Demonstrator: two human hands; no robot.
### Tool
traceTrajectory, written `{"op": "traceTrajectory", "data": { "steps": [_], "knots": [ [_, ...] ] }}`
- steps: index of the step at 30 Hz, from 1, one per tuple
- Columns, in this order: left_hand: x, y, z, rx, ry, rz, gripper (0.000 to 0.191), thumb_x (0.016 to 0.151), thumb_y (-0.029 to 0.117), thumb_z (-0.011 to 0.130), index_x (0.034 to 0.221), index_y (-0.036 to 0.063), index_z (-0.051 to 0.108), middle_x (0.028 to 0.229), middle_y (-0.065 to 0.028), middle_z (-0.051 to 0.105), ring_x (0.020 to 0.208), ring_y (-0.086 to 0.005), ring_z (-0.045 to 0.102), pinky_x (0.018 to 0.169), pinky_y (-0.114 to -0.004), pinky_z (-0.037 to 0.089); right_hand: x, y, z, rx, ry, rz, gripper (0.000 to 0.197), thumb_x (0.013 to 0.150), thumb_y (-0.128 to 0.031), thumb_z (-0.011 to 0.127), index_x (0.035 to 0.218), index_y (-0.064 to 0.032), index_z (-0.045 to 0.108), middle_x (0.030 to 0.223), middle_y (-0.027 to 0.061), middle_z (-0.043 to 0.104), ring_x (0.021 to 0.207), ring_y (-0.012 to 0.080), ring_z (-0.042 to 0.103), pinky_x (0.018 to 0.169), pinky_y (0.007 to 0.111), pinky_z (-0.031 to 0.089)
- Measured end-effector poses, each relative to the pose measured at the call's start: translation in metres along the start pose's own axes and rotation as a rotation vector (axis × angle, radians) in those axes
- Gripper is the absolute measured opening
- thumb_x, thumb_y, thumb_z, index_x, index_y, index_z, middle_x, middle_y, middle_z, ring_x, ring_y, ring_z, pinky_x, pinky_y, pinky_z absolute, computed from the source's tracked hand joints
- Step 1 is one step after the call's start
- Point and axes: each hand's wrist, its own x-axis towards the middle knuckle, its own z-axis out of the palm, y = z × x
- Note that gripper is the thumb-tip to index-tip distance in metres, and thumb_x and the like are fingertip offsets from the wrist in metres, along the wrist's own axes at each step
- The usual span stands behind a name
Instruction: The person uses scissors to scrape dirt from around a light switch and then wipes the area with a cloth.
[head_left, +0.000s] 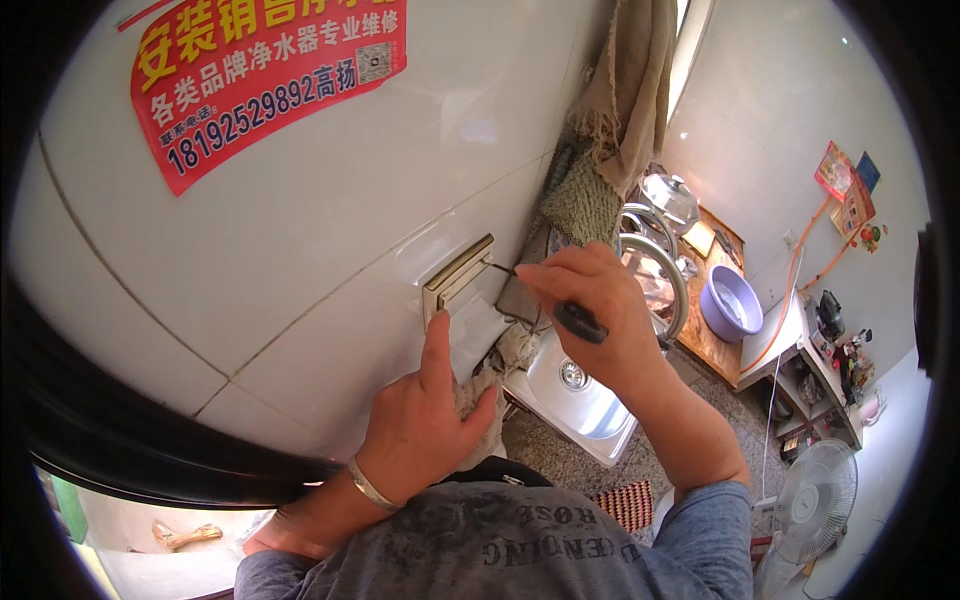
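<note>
A wall switch or socket plate (459, 276) sits on the white tiled wall (315, 270) in front of me. My right hand (600, 300) grips a screwdriver with a black handle (580, 322). Its thin metal shaft (504, 267) points at the plate's right end, and the tip appears to touch it there. With its index finger extended, my left hand (420, 412) touches the lower left end of the plate. The thumb is spread away and nothing is held in that hand. A bracelet circles the left wrist.
Below the right arm is a steel sink (581, 390) with a curved tap (671, 277). Cloths (581, 199) hang beside the wall. A purple basin (731, 304) and a lidded pot (670, 202) stand on the wooden counter (701, 349). A fan (814, 495) stands at lower right. A red poster (270, 82) bears writing.
</note>
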Motion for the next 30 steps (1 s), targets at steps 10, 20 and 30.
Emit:
{"op": "traceTrajectory", "data": {
  "steps": [10,20,30],
  "knots": [
    [-0.005,0.007,-0.003,-0.024,0.042,0.073,0.066,0.083,0.028,0.076,0.134,-0.0035,0.049,0.077,-0.0166,0.066,0.062,-0.0339,0.066,0.055,-0.042,0.053,-0.024,0.012,-0.004,0.449,0.097,0.357,0.021,0.086,-0.004,0.074,0.107,-0.0029,0.071,0.086,0.0034,0.069,0.074,0.0137,0.061,0.062,0.028,0.047],
    [0.0,-0.002,0.006,-1.044,-0.006,-0.404,0.02,0.102,0.02,0.058,0.101,0.0016,0.066,0.09,-0.0002,0.068,0.081,-0.0061,0.062,0.074,-0.023,0.051,-0.087,0.002,-0.029,1.026,-0.173,0.637,0.01,0.088,-0.008,0.075,0.088,-0.0011,0.067,0.073,0.0002,0.063,0.063,0.0058,0.057,0.051,0.022,0.045],
    [-0.015,0.01,0.028,-1.339,-0.015,-0.5,0.02,0.103,0.021,0.059,0.106,0.0024,0.067,0.092,0.0002,0.068,0.079,-0.0061,0.062,0.072,-0.023,0.052,-0.107,0.006,-0.038,0.799,-0.268,0.747,0.014,0.087,-0.013,0.078,0.086,-0.0031,0.068,0.07,-0.0051,0.06,0.061,0.0029,0.053,0.051,0.02,0.041]
  ]
}}
